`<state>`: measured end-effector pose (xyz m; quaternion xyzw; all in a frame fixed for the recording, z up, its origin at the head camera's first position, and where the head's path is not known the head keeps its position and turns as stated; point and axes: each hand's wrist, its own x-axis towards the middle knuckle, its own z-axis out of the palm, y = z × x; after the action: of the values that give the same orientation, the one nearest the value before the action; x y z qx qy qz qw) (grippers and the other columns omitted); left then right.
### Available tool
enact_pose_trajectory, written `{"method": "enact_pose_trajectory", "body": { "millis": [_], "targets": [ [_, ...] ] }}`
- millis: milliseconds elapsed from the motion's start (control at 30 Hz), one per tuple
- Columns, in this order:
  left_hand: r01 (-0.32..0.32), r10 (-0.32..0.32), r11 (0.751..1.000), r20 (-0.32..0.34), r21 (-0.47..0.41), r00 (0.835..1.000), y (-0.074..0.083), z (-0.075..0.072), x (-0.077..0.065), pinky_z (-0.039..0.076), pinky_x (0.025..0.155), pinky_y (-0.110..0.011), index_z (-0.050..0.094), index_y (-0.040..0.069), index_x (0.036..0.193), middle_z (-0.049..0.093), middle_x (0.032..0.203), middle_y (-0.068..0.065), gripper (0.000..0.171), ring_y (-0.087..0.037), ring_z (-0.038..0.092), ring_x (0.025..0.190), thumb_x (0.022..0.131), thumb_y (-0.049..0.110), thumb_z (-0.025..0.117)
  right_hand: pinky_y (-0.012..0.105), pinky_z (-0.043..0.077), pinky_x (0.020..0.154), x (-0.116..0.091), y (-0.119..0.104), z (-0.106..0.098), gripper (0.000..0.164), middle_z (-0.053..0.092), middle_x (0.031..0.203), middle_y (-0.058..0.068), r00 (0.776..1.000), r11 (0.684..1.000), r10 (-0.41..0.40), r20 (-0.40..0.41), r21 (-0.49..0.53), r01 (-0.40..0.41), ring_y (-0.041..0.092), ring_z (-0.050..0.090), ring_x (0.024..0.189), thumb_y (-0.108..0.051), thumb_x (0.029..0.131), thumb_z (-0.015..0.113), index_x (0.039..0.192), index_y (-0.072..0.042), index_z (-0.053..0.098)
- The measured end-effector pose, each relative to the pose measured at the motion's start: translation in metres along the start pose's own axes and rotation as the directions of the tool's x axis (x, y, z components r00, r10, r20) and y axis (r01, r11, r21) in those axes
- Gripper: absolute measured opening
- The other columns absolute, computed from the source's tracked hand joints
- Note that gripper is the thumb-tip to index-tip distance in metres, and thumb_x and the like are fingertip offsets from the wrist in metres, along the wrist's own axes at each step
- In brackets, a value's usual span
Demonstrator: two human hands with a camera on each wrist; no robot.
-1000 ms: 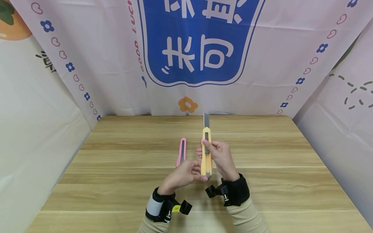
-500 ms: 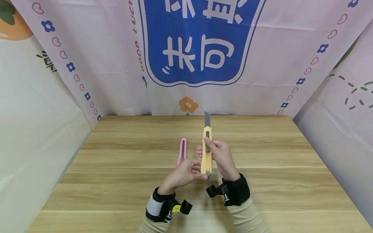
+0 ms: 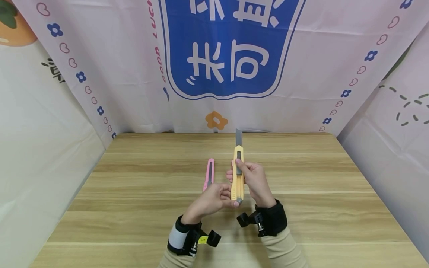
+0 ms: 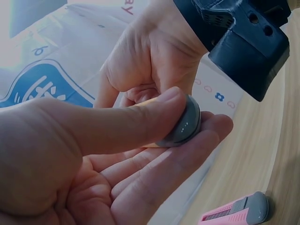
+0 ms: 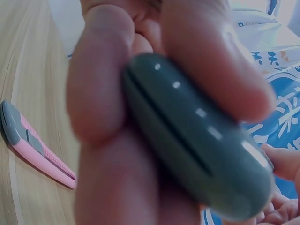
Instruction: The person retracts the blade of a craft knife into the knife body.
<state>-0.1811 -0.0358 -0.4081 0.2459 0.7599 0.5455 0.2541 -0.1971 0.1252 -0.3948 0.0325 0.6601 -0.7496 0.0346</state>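
A yellow utility knife (image 3: 238, 190) is held above the table, its grey blade (image 3: 238, 137) out and pointing to the far edge. My right hand (image 3: 257, 183) grips the body from the right, thumb on the grey slider (image 3: 239, 170). At the near end, my left hand (image 3: 212, 199) pinches the knife by its grey end cap (image 4: 190, 124) between thumb and fingers. That cap fills much of the right wrist view. Left of the yellow one, a pink utility knife (image 3: 209, 172) lies on the table, partly behind my left hand; no blade shows out of it.
The wooden table (image 3: 134, 208) reaches back to a hanging printed cloth (image 3: 134, 104) with a blue panel. White cloth also hangs along both sides. Each wrist wears a black strap (image 3: 273, 218) with a small camera.
Over the last second the yellow knife has tilted and shifted very slightly up and right, with the right thumb. The left hand and the pink knife have hardly changed place.
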Motion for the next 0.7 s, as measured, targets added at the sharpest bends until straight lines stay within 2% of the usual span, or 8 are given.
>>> {"method": "enact_pose_trajectory", "body": {
  "millis": [200, 433, 700],
  "targets": [
    [0.0, 0.0, 1.0, 0.014, 0.002, 1.0, 0.0005, -0.0004, -0.0004, 0.058, 0.073, -0.018, 0.063, -0.009, 0.11, 0.071, 0.102, -0.026, 0.028, -0.017, 0.072, 0.089, 0.086, 0.004, 0.069, 0.029, 0.062, 0.066, -0.0002, -0.0005, -0.0009, 0.041, 0.074, 0.069, -0.003, 1.0, 1.0, -0.004, 0.007, 0.016, 0.004, 0.009, 0.073, 0.066, -0.023, 0.099, 0.055, 0.108, 0.016, 0.061],
    [-0.003, 0.003, 1.0, 0.003, 0.01, 1.0, 0.0005, -0.001, -0.0019, 0.058, 0.075, -0.018, 0.063, -0.009, 0.11, 0.071, 0.102, -0.026, 0.029, -0.02, 0.072, 0.09, 0.085, 0.004, 0.069, 0.03, 0.062, 0.073, -0.0027, -0.001, -0.0023, 0.039, 0.076, 0.075, -0.002, 0.999, 1.0, -0.023, 0.042, 0.017, 0.023, 0.009, 0.074, 0.071, -0.02, 0.099, 0.054, 0.116, 0.015, 0.059],
    [0.033, -0.033, 0.999, -0.023, -0.009, 0.999, 0.0016, -0.0018, -0.0032, 0.06, 0.078, -0.024, 0.062, -0.007, 0.113, 0.072, 0.105, -0.024, 0.031, -0.022, 0.072, 0.093, 0.086, 0.005, 0.069, 0.032, 0.061, 0.078, -0.0011, -0.0007, -0.0022, 0.041, 0.077, 0.08, -0.001, 0.999, 1.0, 0.008, 0.046, 0.014, -0.009, 0.009, 0.074, 0.075, -0.025, 0.099, 0.054, 0.119, 0.011, 0.06]
  ]
}}
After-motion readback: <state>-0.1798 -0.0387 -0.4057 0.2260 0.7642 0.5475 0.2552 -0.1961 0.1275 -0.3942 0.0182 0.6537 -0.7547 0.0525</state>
